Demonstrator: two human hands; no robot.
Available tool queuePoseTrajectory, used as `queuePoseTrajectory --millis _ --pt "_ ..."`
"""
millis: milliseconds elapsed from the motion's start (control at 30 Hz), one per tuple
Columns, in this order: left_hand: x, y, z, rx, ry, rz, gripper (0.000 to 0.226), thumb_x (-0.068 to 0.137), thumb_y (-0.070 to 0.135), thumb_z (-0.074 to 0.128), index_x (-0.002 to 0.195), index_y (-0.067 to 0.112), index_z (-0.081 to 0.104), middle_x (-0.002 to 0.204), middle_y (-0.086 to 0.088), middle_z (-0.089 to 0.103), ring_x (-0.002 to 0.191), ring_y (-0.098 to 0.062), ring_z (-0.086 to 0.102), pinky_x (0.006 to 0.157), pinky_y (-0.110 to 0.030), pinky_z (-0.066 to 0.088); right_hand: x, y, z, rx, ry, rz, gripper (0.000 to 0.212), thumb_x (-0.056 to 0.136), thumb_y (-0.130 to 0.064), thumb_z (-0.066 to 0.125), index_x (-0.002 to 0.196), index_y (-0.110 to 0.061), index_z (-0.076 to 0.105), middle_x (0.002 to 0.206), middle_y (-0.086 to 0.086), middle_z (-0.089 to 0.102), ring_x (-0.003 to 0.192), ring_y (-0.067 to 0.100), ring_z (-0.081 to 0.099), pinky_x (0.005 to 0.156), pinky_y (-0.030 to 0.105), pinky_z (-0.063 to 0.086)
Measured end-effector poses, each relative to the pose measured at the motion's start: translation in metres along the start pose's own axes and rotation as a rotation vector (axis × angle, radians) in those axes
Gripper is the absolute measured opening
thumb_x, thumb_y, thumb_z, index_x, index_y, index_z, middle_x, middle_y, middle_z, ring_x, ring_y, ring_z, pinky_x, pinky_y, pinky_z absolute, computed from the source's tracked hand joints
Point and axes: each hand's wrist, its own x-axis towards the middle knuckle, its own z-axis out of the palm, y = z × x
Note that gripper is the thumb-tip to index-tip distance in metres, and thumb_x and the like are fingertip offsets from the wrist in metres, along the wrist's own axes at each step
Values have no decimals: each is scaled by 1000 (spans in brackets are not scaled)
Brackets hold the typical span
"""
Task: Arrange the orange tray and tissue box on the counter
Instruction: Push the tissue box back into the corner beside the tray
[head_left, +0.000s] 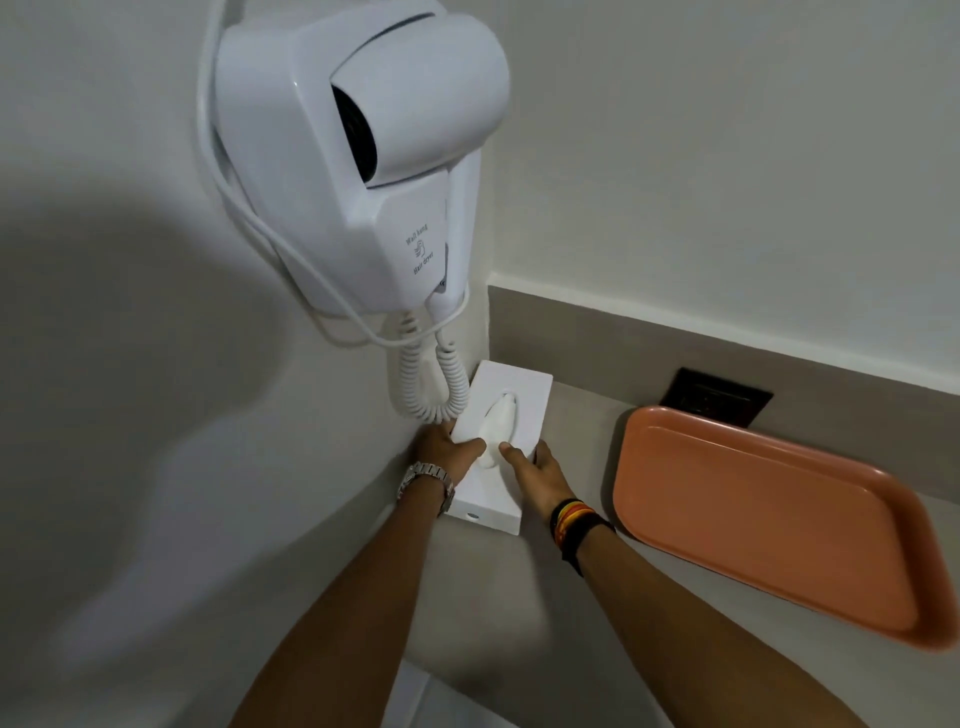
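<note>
**Both hands on tissue box in corner, tray off to the right**

Wall-hung hair dryer (358, 150) sits above the hands, its coiled cord (441, 384) dangling down to just beyond the left hand, close against the box's far-left edge. Dark wall socket (717, 397) beyond and right of the hands, behind the tray. Orange tray (769, 514) lies flat on the worktop (576, 431), right of the right hand, apart from the box. White tissue box (514, 389) lies on the worktop between both hands, tissue (498, 423) poking from the slot. Left hand (449, 447), watch (426, 483) on wrist, grips the box's left side, thumb on top. Right hand (535, 470), bands (574, 514) on wrist, grips the right side, thumb on top near the tissue.
</note>
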Motion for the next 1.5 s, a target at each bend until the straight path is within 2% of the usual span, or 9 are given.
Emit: queuePoseTrajectory --millis 100,233,333,400,500,600,733,933,1500 --pt "11 -4 2 -46 -16 -10 46 74 19 67 120 21 67 114 -6 75 79 -14 62 70 -28 53 6 -2 0 -12 -1 -21 60 95 -52 57 146 -25 40 144 1 55 117 22 56 102 37 44" --pt "13 -4 7 48 15 63 62 79 22 63 140 22 56 133 -7 67 113 -30 65 92 -38 56 -6 -1 -2 -52 -13 -89 58 99 -51 50 149 -27 37 149 0 53 124 22 55 107 36 42" --pt "-6 -19 18 322 92 167 66 97 26 52 159 17 32 164 -8 37 148 -31 40 117 -37 36 -33 16 -4 -233 58 -238 61 103 -48 42 156 -22 30 162 2 39 146 23 38 122 41 30" --pt "-29 -40 28 581 144 279 63 104 35 40 162 15 23 172 -8 17 158 -30 17 128 -41 13 -55 38 -10 -505 141 -343 65 104 -51 34 159 -18 24 168 4 23 155 22 21 127 39 18" --pt "-77 -72 43 738 161 444 65 106 39 32 163 14 15 173 -9 2 160 -31 -4 129 -44 -5 -89 75 -27 -850 184 -492 65 105 -52 26 161 -23 16 171 4 7 158 23 5 128 40 5" --pt "-116 -88 61 802 118 560 68 104 37 34 163 13 9 172 -9 -3 159 -32 -7 130 -50 -2 -115 106 -41 -1062 162 -538 67 103 -57 26 161 -26 15 171 6 -3 158 26 -6 127 51 -1" --pt "-134 -88 81 914 82 547 73 103 38 31 163 12 0 172 -10 -10 160 -30 -8 129 -52 -3 -133 130 -56 -1201 98 -460 77 97 -67 22 162 -26 13 170 10 -10 156 30 -14 124 58 -8" --pt "-123 -81 89 939 63 469 82 102 43 35 162 12 -11 171 -7 -19 159 -25 -14 129 -47 -8 -138 150 -72 -1240 67 -360 82 92 -76 8 161 -33 -1 169 10 -15 156 29 -19 122 55 -15" --pt "-101 -63 71 918 -12 403 89 101 51 40 162 15 -14 170 -9 -25 159 -30 -14 129 -51 -6 -140 142 -74 -1222 46 -329 81 93 -75 12 161 -34 0 170 9 -11 156 28 -16 122 55 -16"
